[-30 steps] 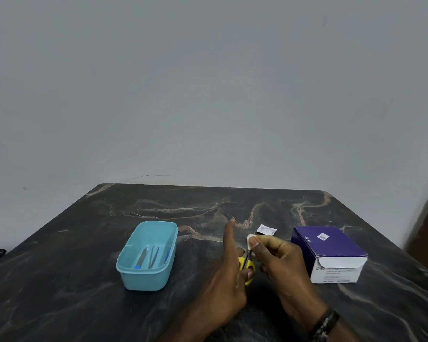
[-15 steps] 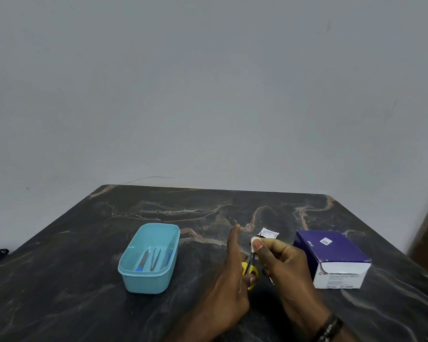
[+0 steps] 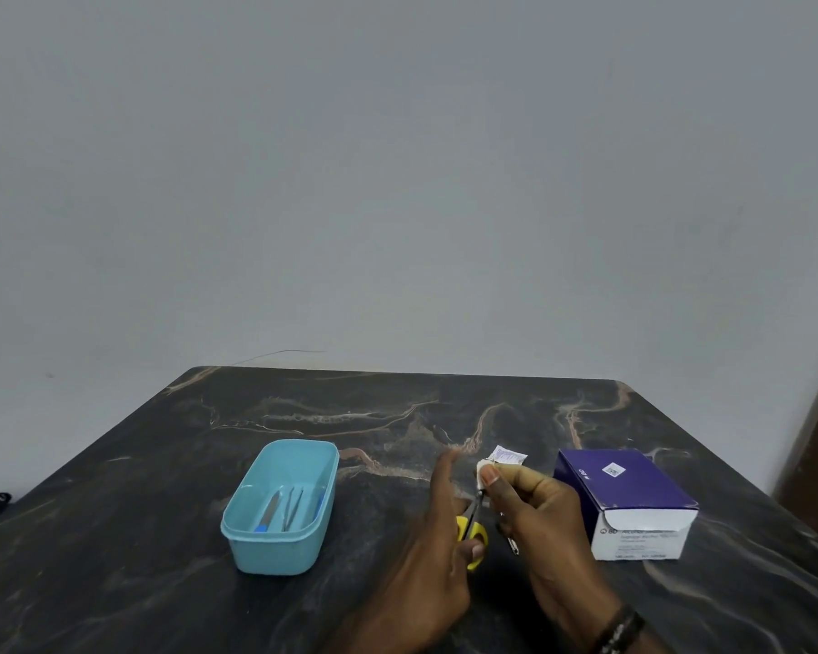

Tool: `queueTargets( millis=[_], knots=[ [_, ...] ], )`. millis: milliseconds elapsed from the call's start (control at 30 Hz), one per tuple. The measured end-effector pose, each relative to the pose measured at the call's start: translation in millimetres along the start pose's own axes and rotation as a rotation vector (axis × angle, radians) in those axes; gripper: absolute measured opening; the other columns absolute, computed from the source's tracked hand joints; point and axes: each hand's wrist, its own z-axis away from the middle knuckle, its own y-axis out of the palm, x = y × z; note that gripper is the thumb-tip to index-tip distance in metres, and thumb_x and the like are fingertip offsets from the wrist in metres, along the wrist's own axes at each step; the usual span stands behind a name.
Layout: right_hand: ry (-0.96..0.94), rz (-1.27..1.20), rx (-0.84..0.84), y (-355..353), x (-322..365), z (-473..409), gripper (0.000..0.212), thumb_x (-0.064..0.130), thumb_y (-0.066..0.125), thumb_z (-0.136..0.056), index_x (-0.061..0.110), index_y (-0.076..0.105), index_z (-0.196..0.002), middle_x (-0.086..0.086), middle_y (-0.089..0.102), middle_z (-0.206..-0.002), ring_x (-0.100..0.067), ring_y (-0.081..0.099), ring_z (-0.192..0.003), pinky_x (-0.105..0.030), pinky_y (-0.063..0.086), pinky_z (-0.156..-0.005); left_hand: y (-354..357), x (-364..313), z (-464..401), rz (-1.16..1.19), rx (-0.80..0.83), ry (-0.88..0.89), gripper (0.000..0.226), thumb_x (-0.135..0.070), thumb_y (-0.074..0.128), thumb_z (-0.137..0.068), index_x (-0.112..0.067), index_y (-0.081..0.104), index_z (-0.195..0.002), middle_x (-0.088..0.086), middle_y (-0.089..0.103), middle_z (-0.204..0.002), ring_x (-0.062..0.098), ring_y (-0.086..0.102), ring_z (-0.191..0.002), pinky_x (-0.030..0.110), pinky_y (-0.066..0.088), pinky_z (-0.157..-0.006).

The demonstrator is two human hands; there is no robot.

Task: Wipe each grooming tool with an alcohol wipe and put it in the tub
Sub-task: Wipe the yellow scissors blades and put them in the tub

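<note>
1. The step in hand looks like the wiping of a small pair of scissors (image 3: 474,526) with yellow handles: the left hand (image 3: 433,554) holds them by the handle loops, blades pointing up and away, just above the dark marble table (image 3: 114,535).
2. The right hand (image 3: 532,507) pinches a white wipe (image 3: 482,470) between thumb and fingers, right at the tip of the blades (whether the wipe folds round both blades I cannot tell).
3. Pose of the left hand: thumb and lower fingers curl round the yellow loops, while the forefinger stands out straight, pointing away from the person.
4. Pose of the right hand: fingers bunched and curled on the wipe, wrist angled in from the lower right, a dark band at the wrist.
5. The blue tub (image 3: 279,512) sits to the left of the hands, well apart, with a few slim metal tools (image 3: 286,507) already lying in it.
6. A torn wipe packet (image 3: 508,456) lies on the table just beyond the right hand, and a purple box (image 3: 626,500) stands to its right.
7. A small metal tool (image 3: 512,545) lies on the table under the right hand (likely not yet wiped).
8. Next move, as I judge it: finish drawing the wipe along the blades, then carry the scissors left and lower them into the tub, clear of its rim.
</note>
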Motion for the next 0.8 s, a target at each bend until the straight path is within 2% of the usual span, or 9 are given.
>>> queueTargets(
  millis=[67,167,300,367,433,533,600,667,800],
  knots=[
    [-0.007,-0.004,0.015,0,-1,0,0.014,0.011,0.066,-0.088,-0.001,0.073,-0.083,0.004,0.064,-0.052,0.001,0.051,-0.041,-0.012,0.041,-0.043,0,2,-1,0.001,-0.002,-0.006,0.094,-0.013,0.054,-0.093,-0.053,-0.017,-0.14,-0.024,0.041,-0.079,-0.023,0.049,-0.073,0.002,0.042,-0.073],
    [-0.014,0.003,0.002,0,-2,-3,0.013,0.012,0.067,-0.087,0.002,0.073,-0.083,0.004,0.065,-0.053,0.001,0.051,-0.043,-0.013,0.042,-0.045,1,2,-1,-0.01,0.0,0.007,0.09,-0.013,0.054,-0.093,-0.049,-0.011,-0.144,-0.017,0.047,-0.078,-0.014,0.052,-0.071,0.008,0.042,-0.067],
    [-0.042,-0.054,-0.115,-4,-1,-7,0.012,0.02,0.069,-0.086,0.009,0.076,-0.086,-0.002,0.075,-0.07,-0.012,0.065,-0.061,-0.027,0.052,-0.061,3,-1,-2,-0.015,-0.001,-0.028,0.079,-0.013,0.054,-0.093,-0.052,0.0,-0.136,-0.03,0.035,-0.086,-0.019,0.05,-0.077,-0.003,0.038,-0.071],
    [-0.072,-0.069,-0.204,-9,0,-10,0.011,0.02,0.069,-0.086,0.012,0.076,-0.084,-0.004,0.077,-0.075,-0.011,0.066,-0.062,-0.029,0.052,-0.062,5,1,-2,0.008,-0.011,-0.041,0.064,-0.019,0.054,-0.094,-0.058,0.014,-0.126,-0.03,0.039,-0.089,-0.022,0.049,-0.079,-0.002,0.038,-0.072],
    [-0.102,-0.061,-0.272,-14,-1,-13,0.011,0.021,0.07,-0.086,0.012,0.076,-0.083,-0.002,0.076,-0.073,-0.011,0.066,-0.062,-0.029,0.051,-0.062,5,3,-2,0.033,-0.059,-0.035,0.038,-0.028,0.052,-0.095,-0.057,0.036,-0.115,-0.023,0.055,-0.091,-0.016,0.054,-0.084,0.009,0.047,-0.078],
    [-0.118,-0.015,-0.29,-16,-3,-14,0.011,0.025,0.071,-0.084,0.015,0.076,-0.083,0.0,0.075,-0.07,-0.015,0.064,-0.064,-0.031,0.052,-0.065,-9,0,-5,0.158,-0.223,-0.04,0.007,-0.037,0.052,-0.094,-0.039,0.058,-0.093,-0.005,0.066,-0.072,0.002,0.061,-0.065,0.046,0.056,-0.075],
    [-0.125,0.008,-0.29,-14,-3,-14,0.007,0.024,0.072,-0.084,0.018,0.076,-0.081,0.001,0.077,-0.074,-0.018,0.07,-0.076,-0.035,0.056,-0.075,-29,-11,-7,0.234,-0.358,-0.024,0.019,-0.047,0.054,-0.088,-0.029,0.061,-0.083,-0.001,0.065,-0.063,0.009,0.06,-0.058,0.051,0.054,-0.066],
    [-0.136,0.018,-0.279,-14,-1,-15,0.005,0.02,0.072,-0.085,0.02,0.076,-0.081,0.002,0.077,-0.077,-0.016,0.072,-0.082,-0.033,0.056,-0.079,-56,-25,-7,0.253,-0.5,-0.002,0.032,-0.049,0.059,-0.088,-0.02,0.065,-0.076,0.004,0.067,-0.061,0.012,0.061,-0.056,0.044,0.054,-0.062],
    [-0.169,0.047,-0.233,-12,4,-15,0.007,0.021,0.07,-0.086,0.018,0.076,-0.083,0.003,0.077,-0.077,-0.014,0.072,-0.083,-0.025,0.054,-0.073,-124,-34,-3,0.001,-0.656,0.05,0.028,-0.039,0.061,-0.086,-0.022,0.073,-0.067,-0.003,0.069,-0.068,0.01,0.065,-0.066,0.033,0.051,-0.064]
  ],
)
